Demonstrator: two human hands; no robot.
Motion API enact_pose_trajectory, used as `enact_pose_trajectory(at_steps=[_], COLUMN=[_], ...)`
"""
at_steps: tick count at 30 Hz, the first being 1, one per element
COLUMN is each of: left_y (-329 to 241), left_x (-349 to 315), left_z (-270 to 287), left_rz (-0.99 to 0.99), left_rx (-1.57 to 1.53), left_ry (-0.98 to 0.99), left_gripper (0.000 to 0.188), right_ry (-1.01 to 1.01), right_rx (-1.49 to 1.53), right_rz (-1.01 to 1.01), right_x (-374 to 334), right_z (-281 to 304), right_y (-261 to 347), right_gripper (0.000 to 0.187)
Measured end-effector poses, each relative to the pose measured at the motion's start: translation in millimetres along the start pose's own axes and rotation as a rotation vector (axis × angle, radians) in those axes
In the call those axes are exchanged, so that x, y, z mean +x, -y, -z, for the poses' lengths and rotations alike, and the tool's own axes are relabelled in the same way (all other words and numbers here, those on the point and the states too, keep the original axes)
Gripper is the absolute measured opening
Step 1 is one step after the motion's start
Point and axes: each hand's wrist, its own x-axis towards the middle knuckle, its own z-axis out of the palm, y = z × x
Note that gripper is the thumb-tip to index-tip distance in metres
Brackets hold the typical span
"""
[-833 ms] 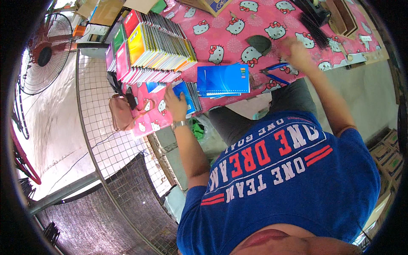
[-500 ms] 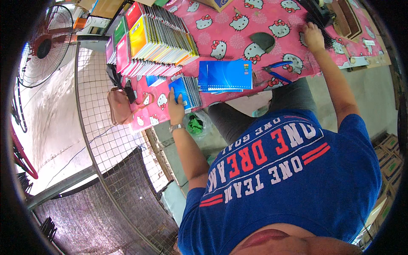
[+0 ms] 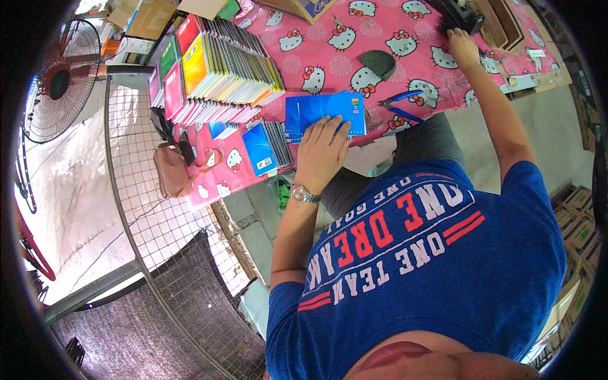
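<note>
My left hand (image 3: 323, 151), a metal watch on its wrist, lies with fingers stretched out on the lower edge of a blue notebook (image 3: 329, 109) that tops a few others near the table's front edge. To the left stands a row of blue spiral notebooks (image 3: 261, 149), apart from the hand. At the far right, my right hand (image 3: 465, 49) reaches to a bunch of black wire coils (image 3: 446, 25) beside a black device (image 3: 461, 12). Its fingers are curled there, and what they hold is too small to make out.
Tall stacks of colourful spiral notebooks (image 3: 221, 69) stand at the back left. Blue-handled pliers (image 3: 405, 106) and a dark grey rounded piece (image 3: 378, 64) lie on the pink tablecloth (image 3: 297, 63). A brown pouch (image 3: 171, 171) hangs by the left edge; a wooden tray (image 3: 500, 25) sits far right.
My left hand has moved right, from the row of blue spiral notebooks onto the blue notebook in front of me. My right hand stays by the black coils. The whole view has shifted slightly.
</note>
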Motion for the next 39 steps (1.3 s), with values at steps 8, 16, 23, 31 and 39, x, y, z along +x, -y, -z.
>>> enact_pose_trajectory(at_steps=[8, 16, 23, 31, 39], left_y=[13, 9, 2, 11, 6], left_x=[3, 43, 32, 33, 36], left_z=[38, 21, 21, 29, 29], left_rz=[0.021, 0.249, 0.209, 0.129, 0.103], left_rx=[-0.047, 0.147, 0.057, -0.078, -0.131], left_ry=[0.071, -0.128, -0.175, -0.162, -0.13], left_gripper=[0.031, 0.019, 0.018, 0.016, 0.018], right_ry=[-0.174, 0.022, 0.276, 0.026, 0.281], right_rx=[0.652, 1.494, 1.405, 1.456, 1.243], right_rz=[0.046, 0.235, 0.443, 0.625, 0.738], right_x=[-7, -118, -80, -52, -45], right_z=[54, 196, 214, 210, 215], right_y=[36, 232, 199, 194, 186], right_gripper=[0.035, 0.058, 0.032, 0.017, 0.023])
